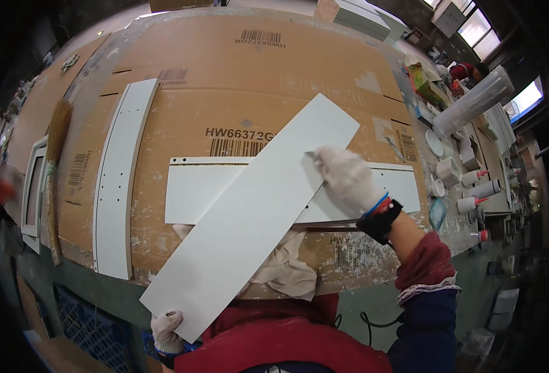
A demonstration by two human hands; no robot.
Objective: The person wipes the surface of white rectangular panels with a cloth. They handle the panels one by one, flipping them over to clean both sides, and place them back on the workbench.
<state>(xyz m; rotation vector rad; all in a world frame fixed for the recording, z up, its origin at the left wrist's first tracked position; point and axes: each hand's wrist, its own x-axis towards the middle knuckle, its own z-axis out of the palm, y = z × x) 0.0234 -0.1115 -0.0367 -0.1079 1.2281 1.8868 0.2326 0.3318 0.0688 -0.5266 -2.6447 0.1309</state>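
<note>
A long white board [256, 211] lies at a slant across another white board [206, 186] that has holes near its edge. My left hand [167, 329], in a pale work glove, is closed on the near left end of the slanted board. Over that board's far part, my gloved right hand [347, 177] is closed around a small tool; only its grey tip [312, 154] shows, close to the white face. The rest of the tool is hidden by the fingers, so its kind cannot be made out. A crumpled beige cloth [287, 264] lies partly under the boards.
Cardboard [193, 118] covers the bench. At left lie a drilled white board [122, 180], a brush [55, 161] and a white frame [33, 186]. Red-tipped glue bottles [470, 204], a clear plastic roll [473, 102] and tubs crowd the right side. Stacked panels [355, 17] stand at the back.
</note>
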